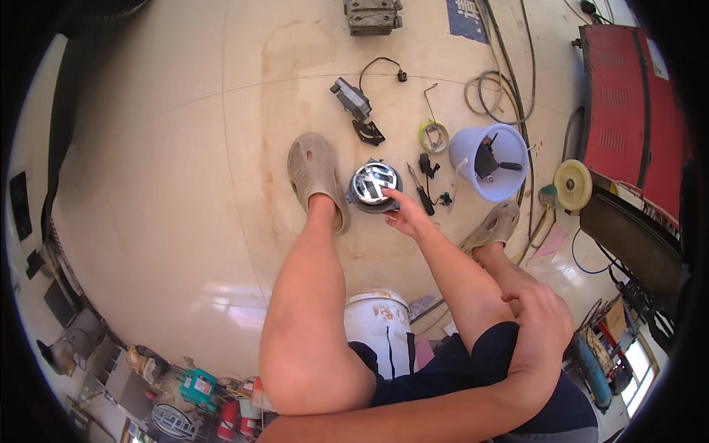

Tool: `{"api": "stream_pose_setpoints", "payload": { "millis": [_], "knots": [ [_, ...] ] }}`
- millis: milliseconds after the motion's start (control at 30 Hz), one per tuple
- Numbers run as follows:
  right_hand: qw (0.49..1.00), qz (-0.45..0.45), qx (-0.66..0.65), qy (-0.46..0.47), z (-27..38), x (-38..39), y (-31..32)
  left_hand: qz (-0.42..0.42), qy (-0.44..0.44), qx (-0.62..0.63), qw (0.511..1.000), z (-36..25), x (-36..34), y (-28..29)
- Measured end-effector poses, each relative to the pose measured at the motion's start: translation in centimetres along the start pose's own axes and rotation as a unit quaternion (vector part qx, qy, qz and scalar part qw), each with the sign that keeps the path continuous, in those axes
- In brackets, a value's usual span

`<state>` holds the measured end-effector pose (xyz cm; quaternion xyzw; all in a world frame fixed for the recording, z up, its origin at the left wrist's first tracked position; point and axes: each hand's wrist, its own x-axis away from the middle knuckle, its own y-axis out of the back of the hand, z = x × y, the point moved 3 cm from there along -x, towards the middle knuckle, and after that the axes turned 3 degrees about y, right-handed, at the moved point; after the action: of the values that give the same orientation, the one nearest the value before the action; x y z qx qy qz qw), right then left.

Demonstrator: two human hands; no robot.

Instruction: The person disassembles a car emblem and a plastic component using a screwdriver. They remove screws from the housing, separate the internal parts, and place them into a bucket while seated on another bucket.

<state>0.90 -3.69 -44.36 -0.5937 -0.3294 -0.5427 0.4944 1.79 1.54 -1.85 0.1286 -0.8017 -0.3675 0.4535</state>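
My right hand (402,215) grips the lower right edge of a round chrome-and-black badge unit (371,181), thumb on its face. My left arm crosses low in front of me, and my left hand (539,314) is curled over my right arm by the elbow and knee. Right of the badge lie a screwdriver (421,192) and small black connectors (428,164). Above it are a black bracket (368,133), a grey module with cable (350,97) and a yellow-green ring (433,137).
A lilac bucket (461,159) holds tools. A red cabinet (613,103), yellow reel (572,184) and hoses (528,96) are at right. A grey block (373,16) lies at the top. A white bucket (369,310) is between my legs; teal equipment (198,387) sits lower left.
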Motion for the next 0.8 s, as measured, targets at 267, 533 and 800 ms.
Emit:
{"api": "stream_pose_setpoints", "payload": {
  "millis": [267,533,800],
  "knots": [
    [0.995,0.077,-0.049,0.041,4.9,8.3,-0.2,-0.003,-0.082,0.186,0.979,1.9,-0.4,2.4],
    [0.911,0.288,-0.036,0.292,18.5,30.0,0.1,-0.459,-0.078,0.668,0.581,15.0,2.8,11.8],
    [0.780,0.403,-0.168,0.449,23.8,39.7,1.1,-0.485,-0.039,0.662,0.570,13.4,2.1,13.6]
  ]
}}
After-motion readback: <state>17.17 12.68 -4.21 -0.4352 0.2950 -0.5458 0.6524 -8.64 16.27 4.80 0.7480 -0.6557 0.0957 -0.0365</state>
